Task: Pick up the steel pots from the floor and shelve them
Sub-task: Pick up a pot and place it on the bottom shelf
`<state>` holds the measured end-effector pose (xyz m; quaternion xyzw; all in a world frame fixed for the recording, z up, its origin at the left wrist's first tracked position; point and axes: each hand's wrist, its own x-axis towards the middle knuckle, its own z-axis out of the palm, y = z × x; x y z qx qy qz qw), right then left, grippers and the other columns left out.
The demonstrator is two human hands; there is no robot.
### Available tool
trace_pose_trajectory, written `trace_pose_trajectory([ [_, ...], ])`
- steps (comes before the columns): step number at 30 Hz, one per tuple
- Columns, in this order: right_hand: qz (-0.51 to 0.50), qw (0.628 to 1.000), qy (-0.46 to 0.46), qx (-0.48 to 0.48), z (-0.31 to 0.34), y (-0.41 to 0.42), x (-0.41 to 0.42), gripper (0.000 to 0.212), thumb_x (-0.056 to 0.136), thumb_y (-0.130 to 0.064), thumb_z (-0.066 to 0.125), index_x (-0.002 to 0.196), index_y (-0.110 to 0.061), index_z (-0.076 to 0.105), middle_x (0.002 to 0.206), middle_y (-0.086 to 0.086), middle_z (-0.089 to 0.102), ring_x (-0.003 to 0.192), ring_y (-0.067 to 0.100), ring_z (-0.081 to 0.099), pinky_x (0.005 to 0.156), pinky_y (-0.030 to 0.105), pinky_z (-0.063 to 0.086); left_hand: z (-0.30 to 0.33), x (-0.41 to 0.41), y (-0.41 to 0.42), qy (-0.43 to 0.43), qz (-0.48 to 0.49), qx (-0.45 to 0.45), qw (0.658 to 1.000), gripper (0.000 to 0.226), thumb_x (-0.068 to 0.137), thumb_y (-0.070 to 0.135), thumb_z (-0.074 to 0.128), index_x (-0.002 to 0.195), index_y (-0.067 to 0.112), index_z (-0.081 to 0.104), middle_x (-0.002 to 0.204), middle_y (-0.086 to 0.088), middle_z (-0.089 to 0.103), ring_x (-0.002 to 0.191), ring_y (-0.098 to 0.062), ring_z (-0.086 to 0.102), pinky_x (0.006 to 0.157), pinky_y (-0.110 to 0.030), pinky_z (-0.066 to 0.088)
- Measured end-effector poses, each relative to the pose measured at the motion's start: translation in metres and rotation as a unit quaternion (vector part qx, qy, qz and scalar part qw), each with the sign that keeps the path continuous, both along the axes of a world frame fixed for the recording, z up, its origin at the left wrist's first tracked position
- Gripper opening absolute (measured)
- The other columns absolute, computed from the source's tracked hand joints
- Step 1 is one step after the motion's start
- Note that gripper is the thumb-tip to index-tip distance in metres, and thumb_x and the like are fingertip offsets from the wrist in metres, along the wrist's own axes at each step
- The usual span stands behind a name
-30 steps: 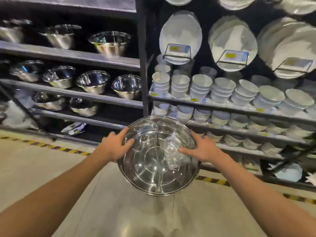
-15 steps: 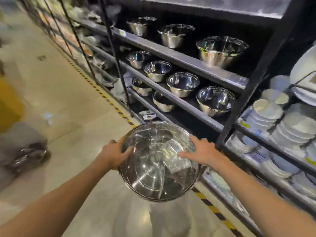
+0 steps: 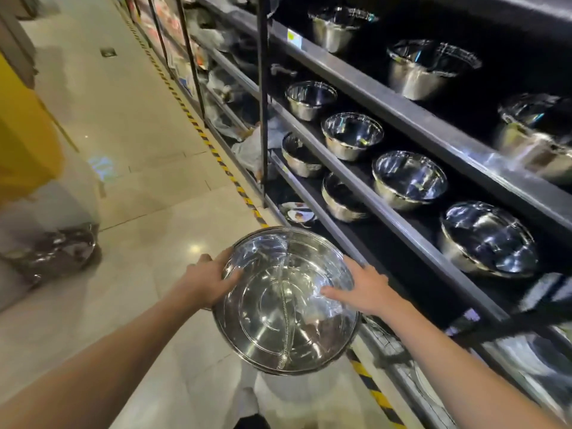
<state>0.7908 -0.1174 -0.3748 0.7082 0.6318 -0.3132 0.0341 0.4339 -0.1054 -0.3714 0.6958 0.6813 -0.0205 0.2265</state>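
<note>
The steel pot (image 3: 286,300) is held in the air between both hands, the left grip (image 3: 206,280) curled over its left rim and the right grip (image 3: 362,287) clasping its right rim, with the dark shelf (image 3: 402,227) of shiny pots just right of the right grip.

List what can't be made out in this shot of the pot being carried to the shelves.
- Head view: shelf tag print, too small and blurred.
- Wrapped bundle on the floor: contents blurred.
- Left hand fingers behind the steel pot, hidden by its wall.
- Top-shelf pot: motion-blurred.
</note>
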Motion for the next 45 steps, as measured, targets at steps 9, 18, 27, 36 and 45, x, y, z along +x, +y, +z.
trace_pose_trajectory([
  [9, -0.124, 0.992, 0.030, -0.022, -0.016, 0.053, 0.024, 0.133, 0.047, -0.106, 0.046, 0.159, -0.045, 0.006, 0.153, 0.024, 0.035, 0.143, 0.045, 0.028, 0.112, 0.055, 0.029, -0.010, 0.042, 0.135, 0.021, -0.114, -0.011, 0.993, 0.081, 0.086, 0.082, 0.023, 0.156, 0.042, 0.016, 0.120, -0.020, 0.054, 0.107, -0.042, 0.057, 0.099, -0.044, 0.044],
  [18, -0.286, 0.957, 0.038, -0.031, -0.076, 0.056, 0.106, 0.126, 0.046, -0.110, 0.038, 0.154, -0.050, 0.014, 0.148, 0.017, 0.044, 0.136, 0.040, 0.039, 0.108, 0.055, 0.032, -0.050, 0.169, 0.238, 0.054, -0.253, -0.068, 0.964, 0.077, 0.088, 0.078, 0.027, 0.156, 0.048, 0.006, 0.136, -0.019, 0.047, 0.120, -0.043, 0.051, 0.105, -0.049, 0.041],
  [27, -0.384, 0.920, 0.041, -0.071, -0.131, 0.013, 0.163, 0.120, 0.060, -0.102, 0.048, 0.158, -0.046, 0.005, 0.163, 0.004, 0.033, 0.150, 0.036, 0.024, 0.120, 0.052, 0.020, -0.127, 0.287, 0.274, 0.049, -0.347, -0.138, 0.926, 0.077, 0.088, 0.075, 0.035, 0.155, 0.050, 0.007, 0.145, -0.020, 0.040, 0.128, -0.048, 0.044, 0.107, -0.050, 0.040],
  [36, -0.442, 0.888, -0.012, -0.129, -0.202, 0.025, 0.205, 0.134, 0.049, -0.109, 0.038, 0.159, -0.044, -0.001, 0.159, 0.009, 0.035, 0.147, 0.039, 0.024, 0.114, 0.052, 0.030, -0.215, 0.365, 0.308, 0.064, -0.398, -0.129, 0.906, 0.076, 0.087, 0.077, 0.030, 0.154, 0.052, 0.003, 0.154, -0.018, 0.034, 0.139, -0.050, 0.032, 0.110, -0.057, 0.036],
  [45, -0.461, 0.887, 0.015, -0.021, -0.242, 0.037, 0.249, 0.116, 0.054, -0.105, 0.046, 0.151, -0.044, 0.030, 0.138, -0.001, 0.056, 0.134, 0.034, 0.039, 0.111, 0.050, 0.033, -0.254, 0.417, 0.325, 0.027, -0.399, -0.119, 0.909, 0.070, 0.091, 0.071, 0.035, 0.153, 0.049, 0.012, 0.144, -0.017, 0.039, 0.131, -0.049, 0.041, 0.110, -0.054, 0.037],
])
